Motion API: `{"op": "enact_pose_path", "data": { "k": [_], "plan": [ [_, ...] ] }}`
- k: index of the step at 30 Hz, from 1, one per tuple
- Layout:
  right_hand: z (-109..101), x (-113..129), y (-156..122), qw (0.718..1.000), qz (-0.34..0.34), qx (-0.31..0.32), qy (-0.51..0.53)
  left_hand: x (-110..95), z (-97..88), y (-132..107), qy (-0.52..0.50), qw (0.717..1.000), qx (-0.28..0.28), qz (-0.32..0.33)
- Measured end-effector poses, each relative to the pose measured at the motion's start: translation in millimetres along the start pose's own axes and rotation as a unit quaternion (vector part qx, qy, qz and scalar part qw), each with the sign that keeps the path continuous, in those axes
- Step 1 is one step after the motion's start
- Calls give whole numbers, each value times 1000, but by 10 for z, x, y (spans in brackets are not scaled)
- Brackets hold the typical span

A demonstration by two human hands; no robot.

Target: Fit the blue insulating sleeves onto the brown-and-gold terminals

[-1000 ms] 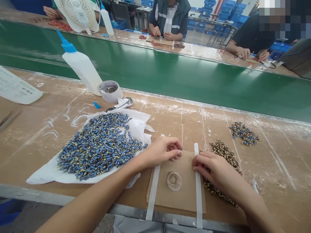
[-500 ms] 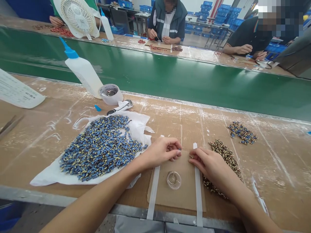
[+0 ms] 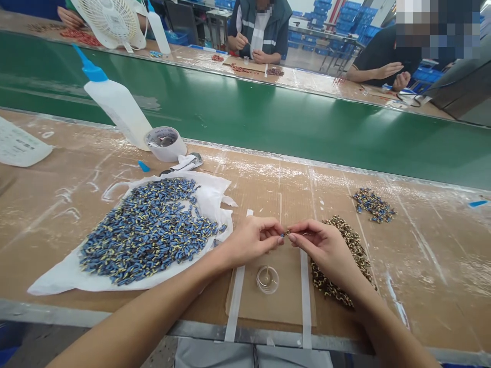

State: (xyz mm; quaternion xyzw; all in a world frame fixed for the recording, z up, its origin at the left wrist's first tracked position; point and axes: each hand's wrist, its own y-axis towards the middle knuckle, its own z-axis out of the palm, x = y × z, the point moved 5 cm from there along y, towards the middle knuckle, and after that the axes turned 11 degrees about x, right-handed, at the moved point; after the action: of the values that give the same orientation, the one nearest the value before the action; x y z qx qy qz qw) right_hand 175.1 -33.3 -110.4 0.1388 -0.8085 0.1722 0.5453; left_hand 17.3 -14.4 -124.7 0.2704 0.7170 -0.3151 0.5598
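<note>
Between thumb and finger, my left hand (image 3: 258, 237) pinches a small blue piece (image 3: 283, 234). My right hand (image 3: 324, 245) is closed on a small dark-and-cream piece (image 3: 287, 233), its tip brought against the blue one. Both hands meet above a taped cardboard pad (image 3: 278, 306), where a small clear cup (image 3: 267, 279) stands with a little clear liquid. Left of my hands, a heap of blue, yellow and black pieces (image 3: 149, 230) lies on white paper (image 3: 53, 278). Partly behind my right hand is a pile of dark-and-cream curved pieces (image 3: 337, 294).
A smaller blue mixed pile (image 3: 373, 205) lies to the right. A white bottle with blue nozzle (image 3: 118, 110) and a tape roll (image 3: 166, 144) stand at the back left. Beyond the green belt (image 3: 245, 110), several people work beside a white fan (image 3: 109, 23).
My right hand has moved left to meet my left hand, and the two small pieces now touch. The whole view has shifted slightly. A co-worker at the far right has raised their hands.
</note>
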Motion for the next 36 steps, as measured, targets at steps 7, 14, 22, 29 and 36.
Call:
{"op": "enact_pose_path", "data": {
  "k": [7, 14, 22, 29, 36],
  "plan": [
    [13, -82, 17, 999, 11, -15, 33, 41, -2, 8, -31, 999, -19, 2],
    [79, -69, 34, 999, -1, 4, 44, 81, -2, 19, -29, 999, -27, -1],
    [93, -27, 52, 999, -27, -28, -28, 102, -27, 5, -1, 999, -43, -10],
    [100, -41, 47, 998, -15, -12, 55, 61, -23, -27, -63, 996, -63, -2],
    [138, -3, 46, 997, -39, -6, 59, -125, -92, -89, 161, 978, -113, 61]
  ]
}}
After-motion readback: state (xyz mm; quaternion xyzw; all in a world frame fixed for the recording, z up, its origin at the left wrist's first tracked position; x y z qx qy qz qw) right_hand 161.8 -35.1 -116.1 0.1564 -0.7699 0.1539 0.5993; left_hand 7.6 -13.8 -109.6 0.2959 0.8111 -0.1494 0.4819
